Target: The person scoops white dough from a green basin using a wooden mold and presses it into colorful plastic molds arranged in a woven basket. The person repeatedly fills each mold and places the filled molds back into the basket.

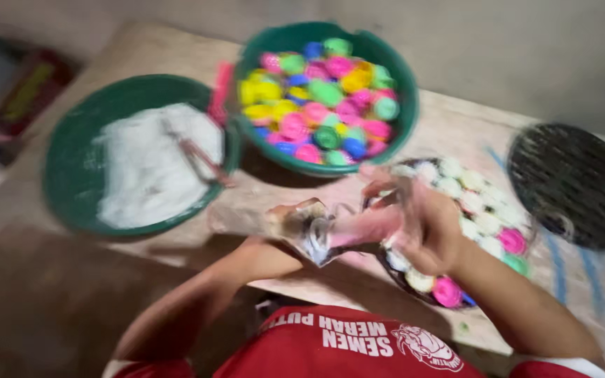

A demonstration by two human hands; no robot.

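At lower centre the left hand (295, 222) and right hand (414, 224) are both closed on a clear plastic bag (320, 238), seemingly being opened or pulled over a hand; blur hides details. Next calls for a steady grip. Behind: tray of filled moulds (488, 231), basin of white batter (141, 157), basin of coloured cups (323, 98).

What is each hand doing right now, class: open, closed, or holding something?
Left hand: closed on a clear plastic bag.
Right hand: fingers curled at the same bag; the blur hides whether it grips.
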